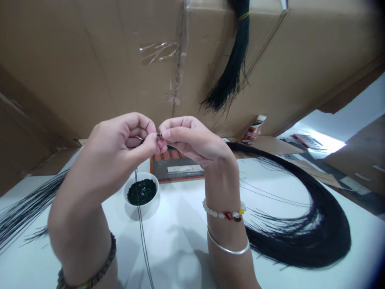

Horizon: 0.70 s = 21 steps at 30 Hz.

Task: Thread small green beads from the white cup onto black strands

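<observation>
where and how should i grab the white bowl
Probably pinch the white bowl by its rim and outer wall on the right, coming from that side. It stands upright with a wide open rim, holding small dark pieces, so keep it level; in this view the left hand and hanging dark cords crowd its left and front.

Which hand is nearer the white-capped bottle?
Right. The right hand is left of the bottle in the picture; the left hand is farther left, with the right hand between it and the bottle.
</observation>
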Available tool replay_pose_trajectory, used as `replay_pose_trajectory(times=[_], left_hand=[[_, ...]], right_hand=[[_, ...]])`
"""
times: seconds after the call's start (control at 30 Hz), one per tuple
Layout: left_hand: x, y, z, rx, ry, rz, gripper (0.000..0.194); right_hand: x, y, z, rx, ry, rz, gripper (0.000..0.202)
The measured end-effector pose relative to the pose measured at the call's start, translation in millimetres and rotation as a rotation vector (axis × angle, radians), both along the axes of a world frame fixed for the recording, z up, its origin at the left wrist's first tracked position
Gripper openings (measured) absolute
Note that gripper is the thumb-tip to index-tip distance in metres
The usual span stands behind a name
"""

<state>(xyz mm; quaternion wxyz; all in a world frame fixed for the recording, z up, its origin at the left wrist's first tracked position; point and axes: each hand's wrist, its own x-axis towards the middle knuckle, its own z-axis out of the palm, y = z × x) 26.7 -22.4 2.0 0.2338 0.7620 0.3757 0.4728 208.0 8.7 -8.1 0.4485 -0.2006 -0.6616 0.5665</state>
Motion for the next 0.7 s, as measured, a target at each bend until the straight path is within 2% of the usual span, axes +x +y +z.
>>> replay_pose_trajectory(times=[0.1,0.23,0.5,0.7], left_hand=[[0.9,-0.3,-0.5,0.041,0.032,0.082,0.011],[2.5,-0.9,-0.1,0.055,-0.031,0.125,0.011],[9.8,6.9,-3.3,0.019,-0.273,0.042,0.009],[11.8,5.8,-1.6,0.017,-0.365,0.018,0.008]], right_hand=[[-0.8,0.2,-0.4,0.029,-0.005,-0.046,0.013],[-4.2,-0.2,-0.9,0.076,0.038,-0.100,0.011],[-14.2,5.6,-5.3,0.193,0.162,-0.238,0.009],[-27.1,5.5,-5.7,0.217,0.302,-0.288,0.012]])
